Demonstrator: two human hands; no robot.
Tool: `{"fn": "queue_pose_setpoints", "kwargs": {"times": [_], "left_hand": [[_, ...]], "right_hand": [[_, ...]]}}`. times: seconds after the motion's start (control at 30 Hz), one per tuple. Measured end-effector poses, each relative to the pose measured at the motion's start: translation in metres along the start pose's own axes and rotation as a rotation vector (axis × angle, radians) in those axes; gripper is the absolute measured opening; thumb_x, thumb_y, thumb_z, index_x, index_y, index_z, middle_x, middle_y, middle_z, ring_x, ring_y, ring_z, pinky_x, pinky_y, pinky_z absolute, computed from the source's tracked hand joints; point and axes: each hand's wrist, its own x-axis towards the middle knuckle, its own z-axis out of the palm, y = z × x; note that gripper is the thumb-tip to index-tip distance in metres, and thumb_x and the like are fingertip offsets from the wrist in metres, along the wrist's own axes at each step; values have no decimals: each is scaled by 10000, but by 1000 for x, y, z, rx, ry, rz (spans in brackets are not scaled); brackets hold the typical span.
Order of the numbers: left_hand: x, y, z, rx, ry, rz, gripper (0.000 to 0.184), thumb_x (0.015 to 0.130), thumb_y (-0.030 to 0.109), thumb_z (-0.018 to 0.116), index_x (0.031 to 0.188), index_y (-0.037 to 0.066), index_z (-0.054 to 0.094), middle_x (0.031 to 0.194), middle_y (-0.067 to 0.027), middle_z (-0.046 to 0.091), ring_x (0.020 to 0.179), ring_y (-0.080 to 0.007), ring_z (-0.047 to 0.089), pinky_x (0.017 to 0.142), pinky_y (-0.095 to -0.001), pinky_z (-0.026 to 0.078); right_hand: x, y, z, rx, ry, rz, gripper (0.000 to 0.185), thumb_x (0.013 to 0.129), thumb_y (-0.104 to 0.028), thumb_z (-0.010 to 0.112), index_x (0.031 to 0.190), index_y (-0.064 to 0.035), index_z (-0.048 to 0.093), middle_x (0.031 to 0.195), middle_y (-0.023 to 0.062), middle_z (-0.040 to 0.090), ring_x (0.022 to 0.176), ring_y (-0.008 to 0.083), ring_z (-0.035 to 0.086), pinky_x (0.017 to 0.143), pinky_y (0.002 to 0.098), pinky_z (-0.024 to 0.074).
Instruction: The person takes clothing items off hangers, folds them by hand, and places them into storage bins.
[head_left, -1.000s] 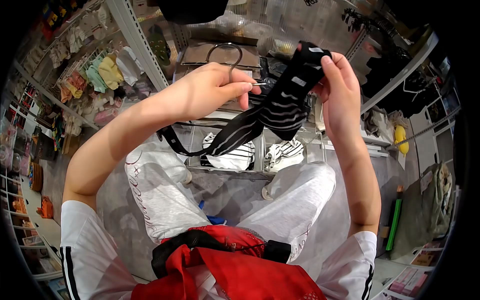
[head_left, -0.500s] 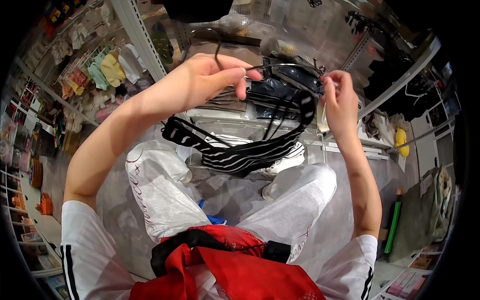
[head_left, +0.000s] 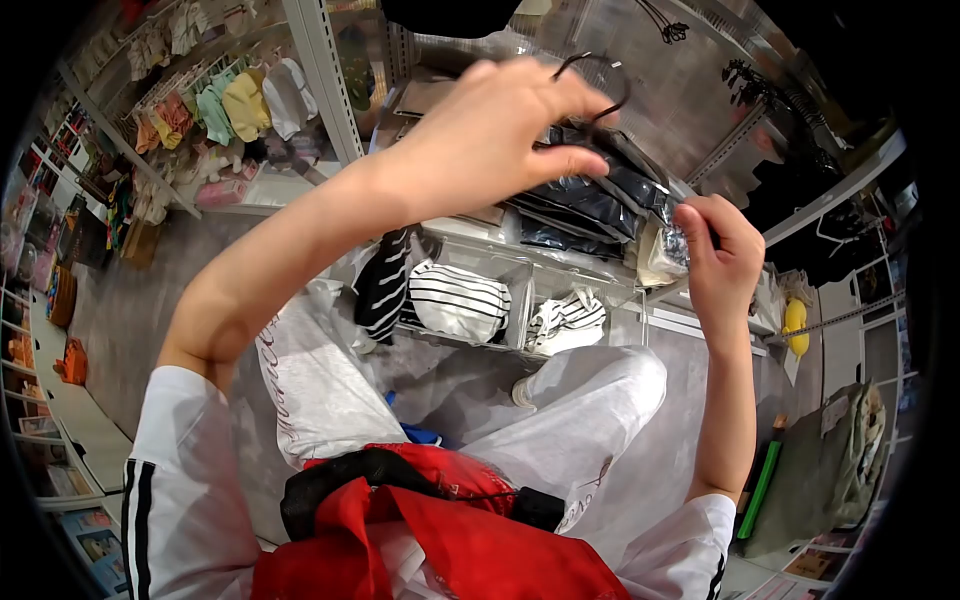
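My left hand [head_left: 530, 125] is up at the centre, blurred, with the black clothes hanger [head_left: 623, 88] at its fingertips. The hanger's hook curls above the fingers, and its bar is hard to pick out against the dark packs behind. On the right, my right hand [head_left: 722, 240] is closed, thumb against fingers, at what looks like the hanger's end. A black garment with white stripes [head_left: 383, 287] hangs below my left forearm, its upper part hidden by that arm.
Before my knees stands a clear divided bin [head_left: 520, 310] with white striped clothes [head_left: 460, 300] in it. Dark plastic-wrapped packs [head_left: 580, 205] lie behind. Racks of small clothes [head_left: 245, 105] stand at left, and black hangers [head_left: 750, 85] hang at right.
The striped garment has swung from the middle, between my hands, to the left under my forearm. My left hand has moved right and the hanger has turned; my right hand is lower and farther right.
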Motion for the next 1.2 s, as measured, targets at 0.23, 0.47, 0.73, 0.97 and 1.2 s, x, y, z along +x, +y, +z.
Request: {"fn": "queue_pose_setpoints", "kwargs": {"times": [0.23, 0.47, 0.73, 0.97, 1.2], "left_hand": [[-44, -19, 18, -23, 643, -226, 221, 763, 81, 640, 952, 36, 535, 901, -40, 474, 771, -134, 462, 686, -243, 390], [-25, -13, 48, -470, 535, -632, 284, 817, 183, 604, 1023, 6, 522, 966, -61, 526, 815, -144, 509, 745, -272, 419], [-9, -30, 53, -875, 593, -767, 225, 867, 187, 562, 986, -4, 557, 858, -9, 583, 751, -67, 497, 713, -214, 406], [-11, -28, 62, -945, 576, -821, 168, 909, 177, 487, 832, 29, 509, 756, 53, 481, 691, -15, 395, 629, -192, 336], [-12, 0, 63, -578, 224, -592, 251, 873, 155, 549, 1010, -55, 532, 758, 47, 527, 673, -17, 433, 603, -175, 368]], "right_hand": [[-3, 17, -18, 191, 291, 338, 217, 868, -185, 579, 808, 22, 610, 692, -19, 569, 625, 34, 444, 563, 171, 352], [-1, 11, -18, 195, 338, 375, 220, 865, -199, 587, 804, 10, 622, 693, -41, 558, 583, 12, 366, 511, 166, 261], [-13, 18, -8, 131, 314, 356, 184, 859, -155, 589, 818, 21, 623, 696, -29, 565, 577, 27, 379, 505, 184, 290], [-23, 13, 14, -59, 236, 147, 94, 803, -58, 626, 801, 35, 614, 599, 53, 530, 521, 88, 429, 490, 221, 348], [-28, 7, 30, -99, 80, 27, 60, 771, -24, 632, 765, 31, 610, 580, 84, 517, 482, 143, 455, 462, 252, 367]]}}
